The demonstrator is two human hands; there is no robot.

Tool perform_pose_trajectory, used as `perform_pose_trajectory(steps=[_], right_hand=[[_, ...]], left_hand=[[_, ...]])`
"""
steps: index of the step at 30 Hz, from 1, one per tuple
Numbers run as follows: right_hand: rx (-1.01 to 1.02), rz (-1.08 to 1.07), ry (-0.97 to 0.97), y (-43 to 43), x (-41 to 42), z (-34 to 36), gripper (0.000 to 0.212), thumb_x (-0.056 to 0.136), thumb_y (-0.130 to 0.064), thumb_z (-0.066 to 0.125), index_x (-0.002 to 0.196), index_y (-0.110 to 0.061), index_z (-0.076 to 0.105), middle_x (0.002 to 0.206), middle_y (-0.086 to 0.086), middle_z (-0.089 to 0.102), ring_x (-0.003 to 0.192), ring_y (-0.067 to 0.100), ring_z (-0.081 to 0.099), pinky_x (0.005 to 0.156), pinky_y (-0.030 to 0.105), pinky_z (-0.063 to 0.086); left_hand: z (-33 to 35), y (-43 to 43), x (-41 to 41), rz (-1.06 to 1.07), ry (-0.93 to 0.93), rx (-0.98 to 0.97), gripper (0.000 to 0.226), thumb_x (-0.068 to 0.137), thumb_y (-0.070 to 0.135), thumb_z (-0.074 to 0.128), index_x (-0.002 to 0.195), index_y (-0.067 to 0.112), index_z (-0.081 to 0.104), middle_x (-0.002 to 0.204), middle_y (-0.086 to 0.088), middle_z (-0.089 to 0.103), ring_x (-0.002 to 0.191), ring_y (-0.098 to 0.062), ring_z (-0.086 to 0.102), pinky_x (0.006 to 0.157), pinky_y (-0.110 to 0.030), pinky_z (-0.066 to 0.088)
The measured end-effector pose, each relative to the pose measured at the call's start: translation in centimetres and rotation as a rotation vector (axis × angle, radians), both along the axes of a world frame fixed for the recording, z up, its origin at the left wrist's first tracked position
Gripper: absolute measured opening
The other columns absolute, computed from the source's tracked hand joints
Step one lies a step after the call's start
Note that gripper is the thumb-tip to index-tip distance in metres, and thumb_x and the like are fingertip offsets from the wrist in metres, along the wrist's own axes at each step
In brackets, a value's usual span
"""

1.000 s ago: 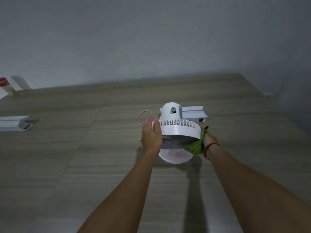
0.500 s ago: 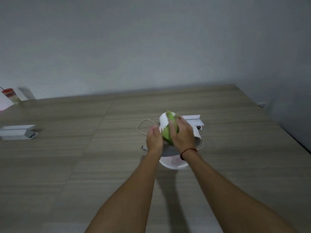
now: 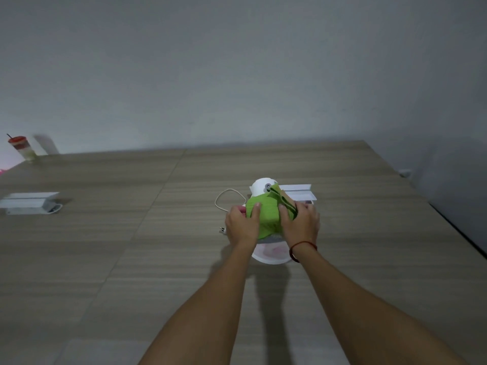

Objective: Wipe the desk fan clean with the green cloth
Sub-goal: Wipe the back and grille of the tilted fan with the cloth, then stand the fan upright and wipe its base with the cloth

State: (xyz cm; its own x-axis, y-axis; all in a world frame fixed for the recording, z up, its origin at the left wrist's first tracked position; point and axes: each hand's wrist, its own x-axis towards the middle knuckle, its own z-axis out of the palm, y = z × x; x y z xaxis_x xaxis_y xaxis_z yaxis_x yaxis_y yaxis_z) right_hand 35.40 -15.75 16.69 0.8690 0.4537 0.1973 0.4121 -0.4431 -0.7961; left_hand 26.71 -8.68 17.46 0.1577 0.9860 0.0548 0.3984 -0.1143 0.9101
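Left hand [image 3: 241, 225] gripped the left rim of the desk fan [image 3: 261, 187], one fingertip lying on the green cloth [image 3: 266, 216]. Right hand [image 3: 300, 223] pinched the cloth's bunched folds against the fan's right side. The cloth lay draped over the fan's head, hiding most of the grille. The fan stood on the table [image 3: 131, 233], its white cord [image 3: 224, 197] looped just to its left.

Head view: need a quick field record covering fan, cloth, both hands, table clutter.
fan: white desk fan standing on the table, mostly covered
cloth: green cloth draped over the fan's top
left: left hand grips the fan's side, thumb on the cloth
right: right hand grips the cloth's bunched folds
cord: cord looped on the table beside the fan
clutter: cup far left; white box left
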Motion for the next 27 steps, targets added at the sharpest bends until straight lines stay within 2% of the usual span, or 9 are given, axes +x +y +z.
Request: perform_pose_trajectory(steps=[3,7,12,14,16,17,20,23,27], right_hand=[[0.090,-0.033,0.097,-0.2,-0.3,0.0,0.026,0.084,-0.032,0.058,0.088,-0.008,0.065,0.094,0.016,0.064,0.093,0.035,0.059,0.079,0.040,0.048],[0.151,-0.019,0.285,-1.1,-0.7,0.2,0.026,0.088,-0.028,0.055,0.092,-0.003,0.062,0.093,0.018,0.066,0.088,0.035,0.062,0.069,0.032,0.045],[0.184,0.017,0.461,-2.5,-1.5,0.6,0.015,0.091,-0.019,0.048,0.085,-0.007,0.054,0.080,0.009,0.054,0.082,0.028,0.052,0.072,0.029,0.038],[0.177,0.054,0.521,-3.1,-1.7,0.2,0.010,0.093,-0.016,0.046,0.099,-0.011,0.052,0.090,0.005,0.052,0.091,0.027,0.053,0.081,0.031,0.042],[0.122,0.097,0.561,-3.2,-1.8,-0.5,0.025,0.094,-0.015,0.044,0.114,-0.005,0.055,0.104,0.010,0.056,0.099,0.029,0.055,0.087,0.033,0.044],[0.093,0.118,0.578,-3.2,-1.7,-1.0,0.028,0.094,-0.014,0.043,0.115,-0.003,0.057,0.109,0.014,0.060,0.099,0.029,0.056,0.086,0.033,0.044],[0.034,0.167,0.609,-3.3,-2.1,-2.3,0.029,0.092,-0.013,0.044,0.113,-0.003,0.062,0.115,0.019,0.064,0.106,0.032,0.059,0.091,0.036,0.046],[-0.010,0.203,0.614,-3.4,-2.4,-3.9,0.031,0.090,-0.010,0.045,0.114,-0.002,0.062,0.115,0.020,0.064,0.109,0.034,0.060,0.093,0.038,0.047],[-0.085,0.221,0.626,-4.1,-3.2,-6.6,0.029,0.088,-0.014,0.047,0.109,-0.003,0.064,0.110,0.022,0.067,0.105,0.036,0.062,0.095,0.044,0.050]], left_hand=[[0.2,-0.2,-0.1,-0.041,0.028,0.013,0.034,0.087,0.038,0.065,0.084,0.004,0.061,0.096,-0.020,0.067,0.095,-0.035,0.061,0.076,-0.036,0.047],[0.1,-0.8,-0.9,-0.094,0.063,0.002,0.033,0.090,0.034,0.059,0.067,0.015,0.045,0.090,-0.021,0.064,0.093,-0.037,0.061,0.076,-0.039,0.048],[0.0,-1.7,-1.9,-0.152,0.083,-0.094,0.033,0.094,0.030,0.050,0.069,0.008,0.047,0.102,-0.029,0.065,0.098,-0.041,0.061,0.079,-0.040,0.048],[-0.2,-2.0,-2.5,-0.195,0.074,-0.163,0.034,0.096,0.028,0.044,0.082,-0.001,0.057,0.105,-0.028,0.066,0.102,-0.039,0.061,0.080,-0.037,0.047],[0.0,-2.5,-3.1,-0.227,0.029,-0.209,0.036,0.096,0.024,0.041,0.098,-0.003,0.065,0.108,-0.024,0.067,0.103,-0.036,0.062,0.077,-0.031,0.043],[-0.1,-2.6,-3.3,-0.235,0.006,-0.224,0.035,0.096,0.023,0.041,0.097,-0.001,0.066,0.106,-0.024,0.068,0.100,-0.034,0.062,0.075,-0.030,0.040],[-0.8,-3.3,-4.1,-0.224,-0.002,-0.253,0.037,0.094,0.026,0.041,0.065,0.009,0.057,0.093,-0.027,0.066,0.085,-0.035,0.060,0.072,-0.033,0.042],[-2.5,-3.4,-4.9,-0.178,0.015,-0.293,0.025,0.080,0.030,0.047,0.068,0.009,0.056,0.093,-0.024,0.069,0.089,-0.036,0.066,0.077,-0.034,0.052],[-3.9,-3.9,-6.1,-0.192,0.000,-0.334,0.021,0.091,0.010,0.048,0.071,0.011,0.055,0.077,-0.011,0.059,0.072,-0.021,0.056,0.055,-0.027,0.040]])
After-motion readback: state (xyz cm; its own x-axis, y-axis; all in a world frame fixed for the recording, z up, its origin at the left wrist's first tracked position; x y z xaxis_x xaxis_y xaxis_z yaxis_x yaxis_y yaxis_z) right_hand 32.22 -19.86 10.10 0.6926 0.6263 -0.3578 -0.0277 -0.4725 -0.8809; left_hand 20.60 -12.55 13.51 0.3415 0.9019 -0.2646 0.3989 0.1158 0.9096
